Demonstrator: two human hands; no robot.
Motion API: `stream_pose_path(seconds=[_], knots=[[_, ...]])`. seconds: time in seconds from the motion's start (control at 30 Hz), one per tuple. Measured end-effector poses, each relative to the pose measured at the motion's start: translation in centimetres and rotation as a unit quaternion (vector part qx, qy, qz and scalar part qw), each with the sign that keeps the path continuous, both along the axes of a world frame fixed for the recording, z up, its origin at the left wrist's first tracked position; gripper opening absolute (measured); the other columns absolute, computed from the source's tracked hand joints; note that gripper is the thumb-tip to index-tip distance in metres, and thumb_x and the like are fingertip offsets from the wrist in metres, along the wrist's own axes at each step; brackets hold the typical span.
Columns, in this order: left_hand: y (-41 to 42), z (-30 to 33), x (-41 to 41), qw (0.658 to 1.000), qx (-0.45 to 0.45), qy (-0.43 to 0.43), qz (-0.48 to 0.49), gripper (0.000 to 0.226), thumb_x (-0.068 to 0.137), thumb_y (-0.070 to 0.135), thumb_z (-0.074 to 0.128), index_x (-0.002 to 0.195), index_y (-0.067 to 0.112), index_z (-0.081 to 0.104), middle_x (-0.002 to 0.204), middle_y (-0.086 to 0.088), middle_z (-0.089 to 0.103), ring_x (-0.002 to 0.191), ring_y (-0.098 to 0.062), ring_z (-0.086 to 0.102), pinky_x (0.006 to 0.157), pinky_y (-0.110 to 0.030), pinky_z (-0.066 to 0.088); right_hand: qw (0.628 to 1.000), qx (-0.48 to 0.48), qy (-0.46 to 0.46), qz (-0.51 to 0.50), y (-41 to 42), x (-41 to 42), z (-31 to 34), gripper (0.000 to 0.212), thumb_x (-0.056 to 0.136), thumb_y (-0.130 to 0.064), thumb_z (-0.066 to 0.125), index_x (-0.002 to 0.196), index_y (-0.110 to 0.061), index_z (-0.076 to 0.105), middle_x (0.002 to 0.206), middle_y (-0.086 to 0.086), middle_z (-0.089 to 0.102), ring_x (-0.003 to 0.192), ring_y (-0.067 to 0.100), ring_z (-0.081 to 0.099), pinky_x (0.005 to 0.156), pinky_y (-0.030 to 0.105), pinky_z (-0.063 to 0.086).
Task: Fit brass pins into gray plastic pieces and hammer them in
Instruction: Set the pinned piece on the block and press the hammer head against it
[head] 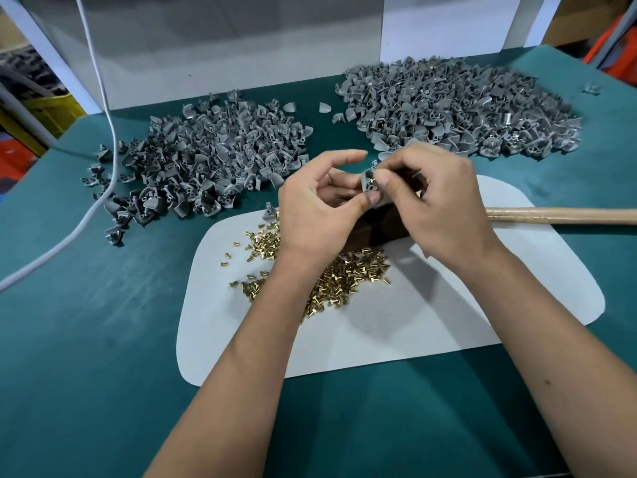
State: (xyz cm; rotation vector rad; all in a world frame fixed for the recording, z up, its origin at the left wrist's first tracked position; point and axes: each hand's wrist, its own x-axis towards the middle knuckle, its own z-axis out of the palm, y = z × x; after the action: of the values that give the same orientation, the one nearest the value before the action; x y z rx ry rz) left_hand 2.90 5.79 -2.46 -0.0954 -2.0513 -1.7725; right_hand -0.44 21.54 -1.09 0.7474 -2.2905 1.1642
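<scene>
My left hand pinches a small gray plastic piece between thumb and fingers, held up over the white mat. My right hand meets it from the right, fingertips pinched against the piece; a brass pin between them is too small to make out. Loose brass pins lie scattered on the mat under my wrists. A hammer's wooden handle lies on the right; its dark head sits half hidden under my hands.
A pile of gray pieces lies at the back left, a bigger pile at the back right, both on the green table. A white cable runs down the left side. A white panel stands behind.
</scene>
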Motion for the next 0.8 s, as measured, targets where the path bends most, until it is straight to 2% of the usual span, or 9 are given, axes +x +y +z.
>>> stream_pose_path(seconds=[0.07,0.17,0.27,0.37,0.47,0.53,0.6,0.7,0.8], knots=[[-0.1,-0.2,-0.2,0.999,-0.037,0.005,0.021,0.032,0.077,0.006,0.086,0.105,0.02,0.076,0.089,-0.003,0.075,0.084,-0.016,0.074,0.084,-0.032,0.061,1.0,-0.002,-0.023,-0.008,0.7,-0.6,0.1,0.024,0.101,-0.028,0.056,0.113,-0.013,0.071,0.102,-0.001,0.069,0.098,0.016,0.061,0.088,0.035,0.049],[-0.5,-0.4,-0.3,0.993,-0.108,0.014,0.052,0.019,0.085,0.015,0.081,0.103,0.017,0.08,0.094,0.006,0.078,0.089,-0.005,0.073,0.086,-0.026,0.059,0.99,0.035,-0.136,-0.002,1.8,-1.8,-0.3,0.044,0.105,-0.045,0.041,0.142,-0.024,0.053,0.104,-0.009,0.066,0.107,0.015,0.059,0.096,0.04,0.046],[-0.9,-0.6,-0.3,0.985,-0.163,0.016,0.054,0.014,0.088,0.019,0.079,0.1,0.017,0.082,0.099,0.006,0.077,0.102,-0.005,0.069,0.096,-0.026,0.054,0.981,0.071,-0.181,-0.009,2.5,-2.7,-0.9,0.052,0.105,-0.055,0.035,0.15,-0.031,0.041,0.082,-0.008,0.063,0.101,0.025,0.06,0.094,0.044,0.042],[-1.6,-0.9,-0.7,0.97,-0.238,-0.003,0.043,0.012,0.089,0.024,0.078,0.1,0.024,0.082,0.11,0.009,0.074,0.124,-0.015,0.053,0.11,-0.026,0.038,0.983,0.056,-0.174,-0.02,3.0,-2.8,-0.8,0.056,0.102,-0.061,0.032,0.151,-0.033,0.037,0.093,0.007,0.073,0.107,0.027,0.062,0.104,0.049,0.041],[-2.1,-0.9,-0.9,0.97,-0.237,-0.031,0.035,0.011,0.089,0.025,0.079,0.097,0.031,0.08,0.117,0.009,0.072,0.13,-0.019,0.047,0.115,-0.033,0.033,0.984,0.034,-0.173,-0.009,3.7,-2.4,-0.3,0.052,0.103,-0.059,0.035,0.148,-0.032,0.041,0.097,0.0,0.076,0.111,0.019,0.062,0.101,0.044,0.043],[-2.3,-0.8,-0.8,0.972,-0.229,-0.039,0.031,0.014,0.086,0.024,0.081,0.095,0.034,0.079,0.118,0.009,0.071,0.129,-0.019,0.05,0.115,-0.036,0.034,0.984,0.05,-0.172,-0.013,4.7,-2.5,0.4,0.042,0.105,-0.05,0.042,0.136,-0.025,0.054,0.104,-0.001,0.074,0.107,0.02,0.064,0.094,0.045,0.049],[-2.5,-0.8,-0.8,0.974,-0.221,-0.039,0.034,0.015,0.083,0.023,0.084,0.095,0.031,0.08,0.117,0.009,0.072,0.125,-0.015,0.056,0.113,-0.039,0.039,0.972,0.146,-0.179,-0.038,6.4,-3.1,1.1,0.026,0.103,-0.037,0.054,0.115,-0.017,0.066,0.101,0.005,0.072,0.097,0.025,0.065,0.09,0.045,0.052],[-2.6,-0.8,-0.9,0.983,-0.172,-0.052,0.024,0.015,0.08,0.016,0.086,0.091,0.024,0.081,0.113,0.006,0.074,0.117,-0.009,0.063,0.108,-0.04,0.047,0.919,0.306,-0.241,-0.056,8.9,-3.7,1.7,0.012,0.089,-0.026,0.07,0.097,-0.017,0.072,0.086,-0.002,0.07,0.083,0.024,0.064,0.081,0.04,0.054],[-2.5,-0.8,-0.8,0.988,-0.136,-0.067,0.009,0.014,0.079,0.01,0.084,0.082,0.022,0.08,0.111,0.004,0.075,0.115,-0.008,0.066,0.107,-0.04,0.05,0.902,0.339,-0.264,-0.037,9.6,-3.6,1.4,0.013,0.082,-0.02,0.081,0.088,-0.024,0.071,0.078,-0.009,0.067,0.075,0.014,0.063,0.07,0.034,0.052]])
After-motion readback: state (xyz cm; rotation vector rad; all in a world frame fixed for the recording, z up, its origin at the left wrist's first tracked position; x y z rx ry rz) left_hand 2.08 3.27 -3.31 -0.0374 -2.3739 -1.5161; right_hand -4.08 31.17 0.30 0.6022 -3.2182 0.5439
